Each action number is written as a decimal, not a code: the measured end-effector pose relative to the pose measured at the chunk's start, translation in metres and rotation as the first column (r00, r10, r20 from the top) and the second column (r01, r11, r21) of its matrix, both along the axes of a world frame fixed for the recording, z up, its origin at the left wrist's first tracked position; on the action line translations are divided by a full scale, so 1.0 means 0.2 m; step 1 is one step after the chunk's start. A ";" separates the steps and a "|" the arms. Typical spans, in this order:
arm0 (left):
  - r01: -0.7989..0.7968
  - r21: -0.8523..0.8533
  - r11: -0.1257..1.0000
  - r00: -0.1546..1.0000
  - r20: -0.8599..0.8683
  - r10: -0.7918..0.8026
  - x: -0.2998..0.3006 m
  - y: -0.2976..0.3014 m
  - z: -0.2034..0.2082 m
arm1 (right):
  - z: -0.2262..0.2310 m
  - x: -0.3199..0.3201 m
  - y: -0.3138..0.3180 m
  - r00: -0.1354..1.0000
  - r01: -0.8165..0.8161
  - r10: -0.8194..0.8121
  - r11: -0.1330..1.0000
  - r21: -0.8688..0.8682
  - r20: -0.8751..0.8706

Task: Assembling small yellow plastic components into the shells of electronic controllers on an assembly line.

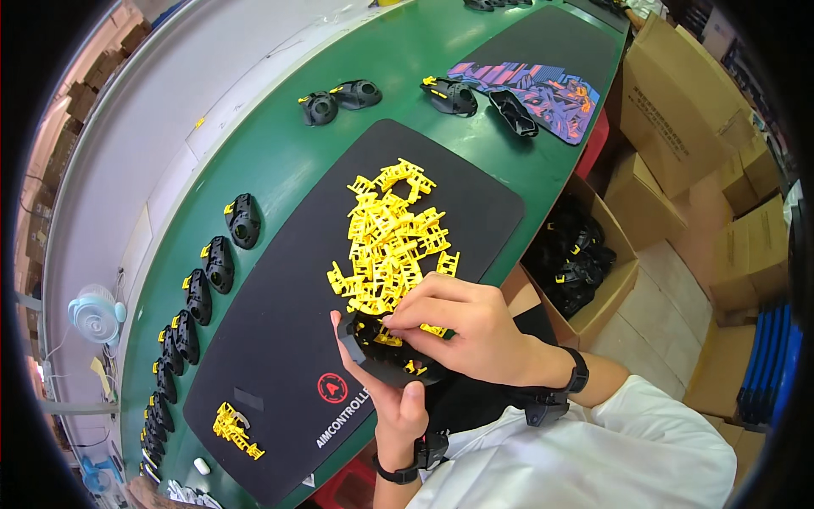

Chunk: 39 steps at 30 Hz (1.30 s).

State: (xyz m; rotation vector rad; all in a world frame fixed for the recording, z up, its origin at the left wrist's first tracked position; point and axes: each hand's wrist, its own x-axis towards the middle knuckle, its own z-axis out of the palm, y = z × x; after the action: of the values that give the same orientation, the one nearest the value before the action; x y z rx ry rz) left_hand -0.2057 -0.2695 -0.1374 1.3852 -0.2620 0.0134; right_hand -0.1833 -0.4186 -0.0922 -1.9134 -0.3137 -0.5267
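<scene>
My left hand (398,411) is closed round a hollow black plastic shell (394,371), tilted over the near edge of a black mat (280,297). Inside the shell some yellow pieces show. With thumb and forefinger, my right hand (479,327) reaches into the shell's opening and pinches a yellow plastic clip (389,338), partly covered by the fingers. Just beyond both hands lies a loose heap of yellow plastic clips (386,242). A smaller cluster of yellow clips (236,431) rests at the mat's near left.
Black shells with yellow parts (219,265) line the left side of the green table (292,165). More shells (318,109) stand at the back, near a patterned mat (564,110). To the right, a cardboard box (616,293) holds black parts. A fan (96,314) stands far left.
</scene>
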 end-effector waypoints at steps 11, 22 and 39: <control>-0.017 -0.467 0.884 0.912 -0.370 -0.178 -0.03 0.03 -0.03 | -0.01 0.03 -0.13 0.693 -0.342 0.507 0.857 0.385 -0.513; 0.025 -0.844 0.535 0.809 -0.297 -0.507 -0.01 0.14 -0.08 | -0.05 0.02 -0.04 0.961 -0.270 0.271 0.963 -0.021 0.049; -0.089 -0.687 0.722 0.549 -0.638 -0.540 0.20 0.32 0.15 | -0.07 0.08 0.04 0.852 -0.420 0.494 0.841 -0.340 0.170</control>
State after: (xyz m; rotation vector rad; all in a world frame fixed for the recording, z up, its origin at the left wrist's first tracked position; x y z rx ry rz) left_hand -0.1656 -0.2065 -0.1064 0.4929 0.3361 -0.7234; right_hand -0.1667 -0.4105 -0.1054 -1.9562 -1.0457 -0.4089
